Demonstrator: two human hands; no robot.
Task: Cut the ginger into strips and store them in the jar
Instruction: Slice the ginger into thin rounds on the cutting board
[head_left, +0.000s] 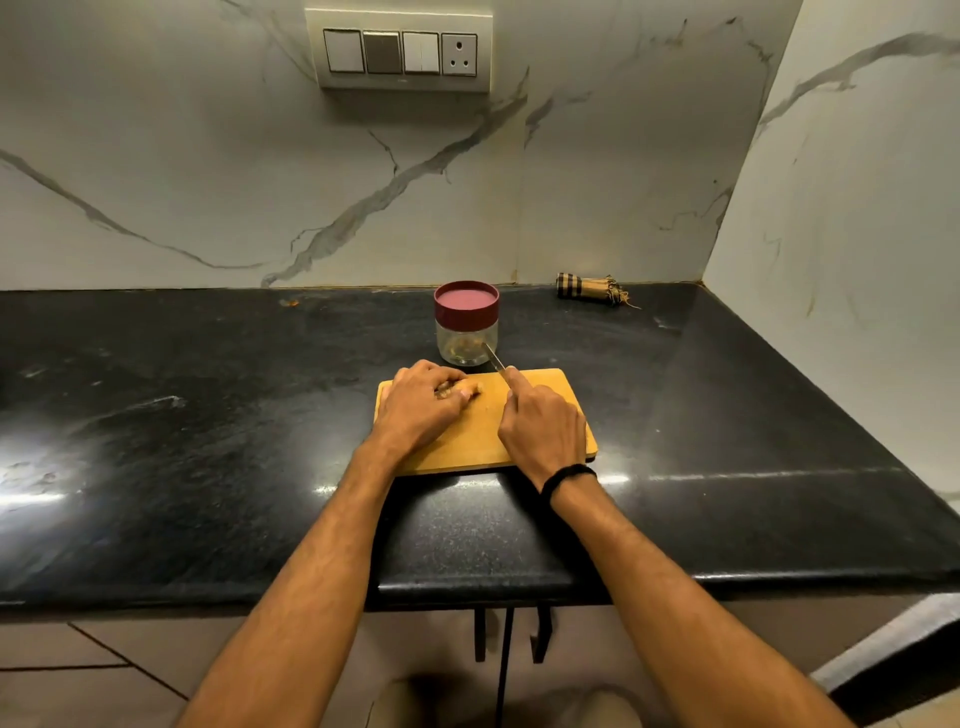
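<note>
**Wide room at 9 o'clock, a crowd at 12**

Taken from the cutting board (550, 397), the black surface (208, 415) runs open from 7 to 10 o'clock, and again from 2 to 4 o'clock as far as the side wall (831, 234). At 12 o'clock the lidded jar (466, 332) stands just past the board's far edge, the knife (493, 357) blade slanting across its glass. The left hand (421, 408), curled over the ginger (470, 388), and the right hand (540, 434), gripping the knife, cover much of the board; bare wood shows between them. At 1 o'clock a rolled cloth (589, 288) lies against the back wall (260, 182).
</note>
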